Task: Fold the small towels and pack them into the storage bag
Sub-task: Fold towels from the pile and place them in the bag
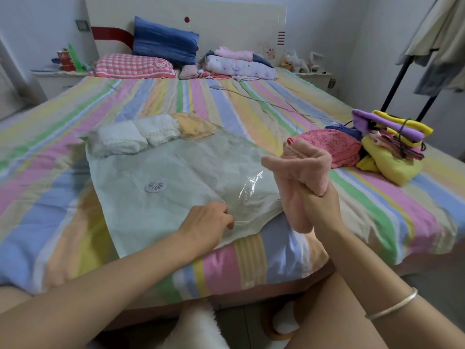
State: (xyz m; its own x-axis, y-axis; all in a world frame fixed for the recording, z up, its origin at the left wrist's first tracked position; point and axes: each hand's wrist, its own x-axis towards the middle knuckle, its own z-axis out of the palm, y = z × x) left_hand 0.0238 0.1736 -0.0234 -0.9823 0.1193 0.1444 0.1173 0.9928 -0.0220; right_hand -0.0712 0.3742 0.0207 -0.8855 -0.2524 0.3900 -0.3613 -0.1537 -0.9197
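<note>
- The left hand (208,222) rests at the near edge of the clear storage bag (181,170), fingers curled and apparently pinching the plastic, probably to lift the mouth open.
- The right hand (318,205) grips a folded pink towel (299,167) from below, raised just beside that mouth, ready to slide in.
- White towels (118,141) and a yellow towel (195,125) sit packed at the bag's far end.
- A pile of towels (392,149) waits on the right, well apart.
- A cable (264,99) and pillows (136,66) lie beyond, out of the way.
</note>
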